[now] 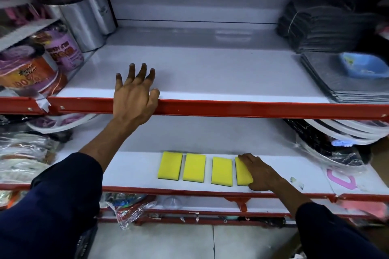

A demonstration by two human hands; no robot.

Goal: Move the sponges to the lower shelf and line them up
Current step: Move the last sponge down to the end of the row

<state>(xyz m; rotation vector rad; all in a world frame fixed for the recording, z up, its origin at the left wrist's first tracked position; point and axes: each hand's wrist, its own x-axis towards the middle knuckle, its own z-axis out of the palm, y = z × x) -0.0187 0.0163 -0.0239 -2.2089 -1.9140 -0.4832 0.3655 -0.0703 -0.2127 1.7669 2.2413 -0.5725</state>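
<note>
Several yellow sponges lie side by side in a row on the white lower shelf (134, 172). From the left: one sponge (170, 165), a second sponge (193, 167), a third sponge (221, 171) and the rightmost sponge (242, 175). My right hand (260, 173) rests on the rightmost sponge, fingers along its right side and thumb at its near corner. My left hand (134, 92) lies flat with fingers spread on the front edge of the white upper shelf (210, 73), holding nothing. No sponge shows on the upper shelf.
Shiny foil rolls (84, 23) and printed packets (31, 69) crowd the upper shelf's left. Grey cloth stacks (320, 25) and a blue tub (366, 65) on trays fill its right. Plastic-wrapped goods (23, 153) flank the lower shelf. Red rails (252, 109) edge each shelf.
</note>
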